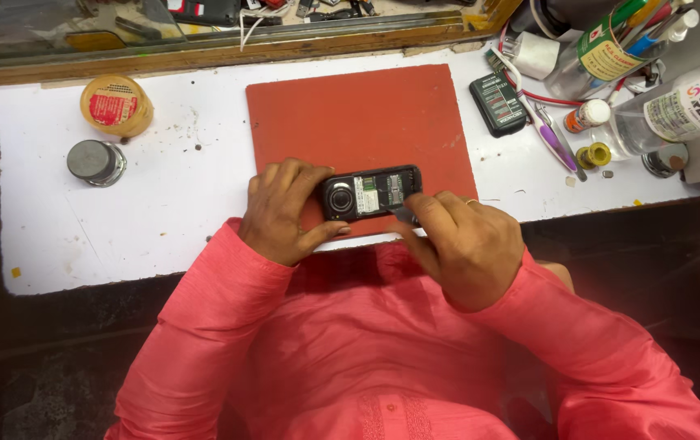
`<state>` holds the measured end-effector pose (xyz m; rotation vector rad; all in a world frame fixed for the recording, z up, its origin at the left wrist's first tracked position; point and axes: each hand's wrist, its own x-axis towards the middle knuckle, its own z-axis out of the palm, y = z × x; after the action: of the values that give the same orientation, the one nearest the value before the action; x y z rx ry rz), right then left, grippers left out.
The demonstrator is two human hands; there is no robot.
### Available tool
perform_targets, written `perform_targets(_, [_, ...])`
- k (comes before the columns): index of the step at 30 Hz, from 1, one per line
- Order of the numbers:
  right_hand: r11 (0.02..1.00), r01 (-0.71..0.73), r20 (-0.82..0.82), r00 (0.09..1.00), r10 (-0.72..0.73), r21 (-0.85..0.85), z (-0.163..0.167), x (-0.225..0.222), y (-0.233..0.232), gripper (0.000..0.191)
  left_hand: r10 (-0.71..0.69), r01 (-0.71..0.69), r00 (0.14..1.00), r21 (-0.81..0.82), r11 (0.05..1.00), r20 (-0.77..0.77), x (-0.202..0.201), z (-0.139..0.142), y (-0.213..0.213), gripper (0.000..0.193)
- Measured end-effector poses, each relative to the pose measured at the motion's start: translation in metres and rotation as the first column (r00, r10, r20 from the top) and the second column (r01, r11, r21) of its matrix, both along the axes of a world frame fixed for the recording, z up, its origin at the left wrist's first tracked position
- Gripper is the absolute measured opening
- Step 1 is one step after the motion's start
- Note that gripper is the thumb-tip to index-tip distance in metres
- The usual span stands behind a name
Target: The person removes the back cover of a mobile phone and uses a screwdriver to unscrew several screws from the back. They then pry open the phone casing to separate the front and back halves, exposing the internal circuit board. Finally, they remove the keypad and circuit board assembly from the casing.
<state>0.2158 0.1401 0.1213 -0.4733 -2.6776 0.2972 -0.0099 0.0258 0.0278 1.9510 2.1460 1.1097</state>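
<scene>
A small black mobile phone (370, 193) lies face down with its back cover off, showing the camera lens and the inner board, over the near edge of a red mat (358, 122). My left hand (281, 213) grips the phone's left end, thumb under it. My right hand (468, 244) holds the phone's right end and pinches a small dark tool or part (405, 215) against its lower right corner. Both sleeves are pink-red.
On the white worktop (105, 236) stand a yellow round tin (116, 104) and a grey metal cylinder (96, 161) at the left. A black phone battery (497, 103), clear bottles (676, 114), a purple-handled tool (556, 145) and a small tape roll (594, 154) crowd the right.
</scene>
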Motion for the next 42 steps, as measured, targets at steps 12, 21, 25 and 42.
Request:
perform_targets(12, [0.976,-0.208,-0.154,0.968,0.197,-0.061,0.001,0.013,0.011,0.022,0.023,-0.022,1.000,-0.070,0.997,0.013,-0.001,-0.001,0.002,0.079])
perform_targets(21, [0.970,-0.140,-0.286,0.955,0.079,-0.199,-0.006,0.019,0.015,0.025,0.002,-0.002,1.000,-0.015,1.000,0.011,0.000,0.001,-0.002,0.072])
perform_targets(25, [0.966,-0.131,-0.289,0.955,0.063,-0.222,-0.011,0.022,0.012,0.024,-0.002,0.002,1.000,-0.007,1.000,0.013,0.000,0.002,-0.002,0.072])
perform_targets(42, [0.970,-0.162,-0.279,0.954,0.107,-0.183,-0.023,0.019,0.013,0.026,0.002,-0.002,1.000,0.003,1.000,0.012,-0.001,0.001,-0.001,0.071])
